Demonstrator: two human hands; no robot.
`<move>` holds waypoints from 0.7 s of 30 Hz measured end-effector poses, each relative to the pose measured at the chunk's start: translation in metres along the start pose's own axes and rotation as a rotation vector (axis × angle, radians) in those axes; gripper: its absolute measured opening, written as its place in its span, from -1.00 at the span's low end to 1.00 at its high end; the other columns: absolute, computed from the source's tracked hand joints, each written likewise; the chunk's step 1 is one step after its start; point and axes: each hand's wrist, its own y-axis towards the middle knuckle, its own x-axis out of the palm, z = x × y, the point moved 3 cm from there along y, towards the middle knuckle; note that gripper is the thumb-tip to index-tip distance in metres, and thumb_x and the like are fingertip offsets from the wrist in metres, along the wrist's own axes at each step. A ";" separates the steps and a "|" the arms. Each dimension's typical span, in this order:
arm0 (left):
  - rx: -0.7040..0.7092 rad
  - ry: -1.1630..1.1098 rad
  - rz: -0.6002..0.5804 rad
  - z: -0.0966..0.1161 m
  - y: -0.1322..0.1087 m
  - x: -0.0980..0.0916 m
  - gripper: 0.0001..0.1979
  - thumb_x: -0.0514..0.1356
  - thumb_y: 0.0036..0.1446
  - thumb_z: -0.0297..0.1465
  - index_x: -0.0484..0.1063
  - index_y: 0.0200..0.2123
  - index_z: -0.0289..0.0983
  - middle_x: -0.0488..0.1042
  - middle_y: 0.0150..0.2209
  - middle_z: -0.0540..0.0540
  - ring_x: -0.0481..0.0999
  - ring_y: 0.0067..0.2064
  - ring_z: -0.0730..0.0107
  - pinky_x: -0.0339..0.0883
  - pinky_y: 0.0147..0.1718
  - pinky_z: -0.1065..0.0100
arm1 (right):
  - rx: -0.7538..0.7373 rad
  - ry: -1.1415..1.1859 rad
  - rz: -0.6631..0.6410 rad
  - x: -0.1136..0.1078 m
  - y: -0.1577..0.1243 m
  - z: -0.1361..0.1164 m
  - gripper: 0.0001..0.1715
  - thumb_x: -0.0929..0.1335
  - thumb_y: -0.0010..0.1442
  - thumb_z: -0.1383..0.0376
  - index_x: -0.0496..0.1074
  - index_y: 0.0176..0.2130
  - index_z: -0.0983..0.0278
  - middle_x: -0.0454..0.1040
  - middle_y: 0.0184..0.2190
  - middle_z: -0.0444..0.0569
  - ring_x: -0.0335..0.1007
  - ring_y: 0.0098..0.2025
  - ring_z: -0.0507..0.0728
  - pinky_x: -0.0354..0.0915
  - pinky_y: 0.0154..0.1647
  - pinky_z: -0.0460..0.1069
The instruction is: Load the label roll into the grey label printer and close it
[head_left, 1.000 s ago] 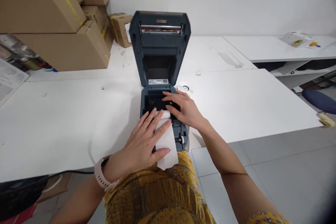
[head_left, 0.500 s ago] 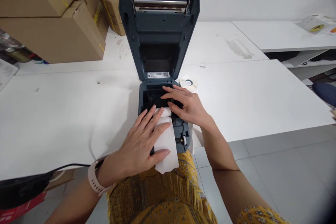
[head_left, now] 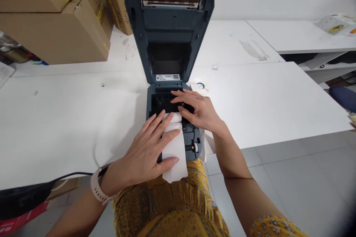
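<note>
A dark grey label printer (head_left: pixel 169 40) stands open at the near edge of a white table (head_left: pixel 69 118), its lid raised upright. A white paper strip (head_left: pixel 175 152) runs out of its bay and hangs over the front. My left hand (head_left: pixel 148 150) lies flat on the paper with fingers spread, pressing it down. My right hand (head_left: pixel 198 111) rests over the right side of the printer's paper bay, fingers stretched out onto the black guide inside. The roll itself is hidden under my hands.
Stacked cardboard boxes (head_left: pixel 52 14) fill the table's back left. A small tape roll (head_left: pixel 198 86) lies just right of the printer. A second white desk (head_left: pixel 294 37) at the right carries a packet (head_left: pixel 335 24). A black cable (head_left: pixel 72 174) hangs at the table's front left edge.
The view has come closer to the printer and tipped down. Both hands stay on the paper and the bay, almost unmoved.
</note>
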 end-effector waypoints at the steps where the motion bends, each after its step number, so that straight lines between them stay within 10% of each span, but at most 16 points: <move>1: -0.001 -0.005 0.002 0.000 0.000 0.000 -0.46 0.15 0.33 -0.11 0.34 0.26 -0.26 0.04 0.49 -0.30 -0.06 0.52 -0.21 -0.06 0.41 -0.26 | 0.000 0.000 0.002 0.000 0.000 0.000 -0.65 0.28 0.31 0.38 0.55 0.00 0.19 0.56 0.19 -0.05 0.50 0.24 0.15 0.28 0.42 0.21; 21: 0.032 -0.017 0.068 -0.002 -0.001 0.004 -0.46 0.20 0.32 -0.07 0.36 0.31 -0.05 0.03 0.51 -0.16 -0.11 0.53 -0.22 -0.06 0.40 -0.27 | 0.017 0.046 0.023 0.001 0.000 0.001 -0.72 0.31 0.31 0.38 0.56 -0.07 0.18 0.58 0.17 -0.05 0.50 0.24 0.14 0.28 0.41 0.20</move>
